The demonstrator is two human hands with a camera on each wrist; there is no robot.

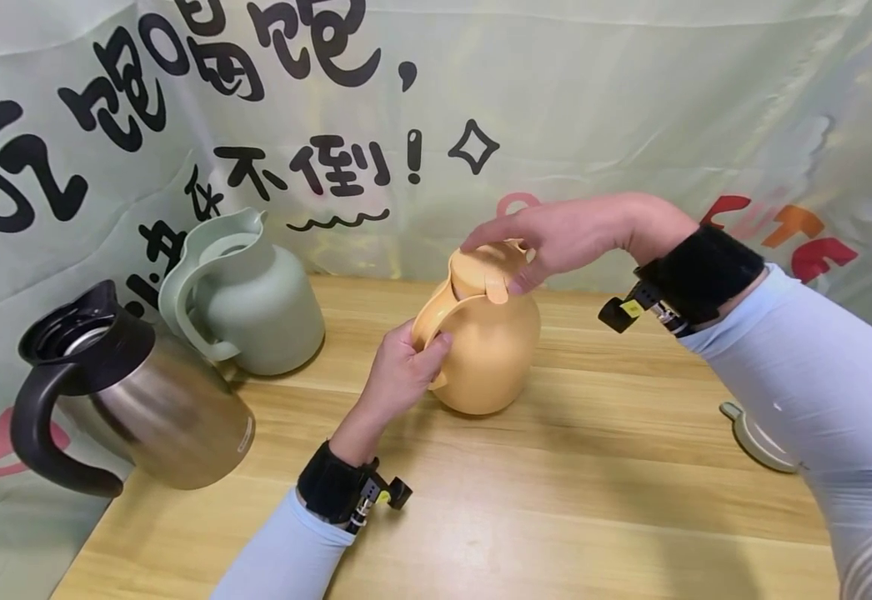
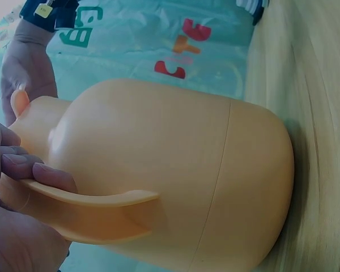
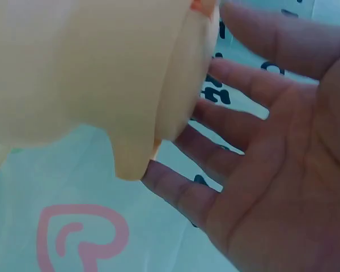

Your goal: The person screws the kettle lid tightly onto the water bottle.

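A peach-orange jug point(image 1: 492, 358) stands upright on the wooden table in the head view. My left hand point(image 1: 406, 367) grips its handle point(image 2: 96, 198), the fingers wrapped round it as the left wrist view shows. On the jug's top sits a round lid point(image 1: 487, 265) of the same colour, with a small tab at its edge. My right hand point(image 1: 571, 237) reaches over from the right and holds the lid by its rim, thumb on one side and fingers on the other. In the right wrist view the spread fingertips point(image 3: 158, 178) touch the lid's edge.
At the left stand a steel jug point(image 1: 173, 417) with a black handle and open top, and a pale green jug point(image 1: 274, 308) behind it. A pale round lid-like piece point(image 1: 762, 442) lies at the right, partly hidden by my right arm. A printed cloth point(image 1: 616, 108) hangs behind.
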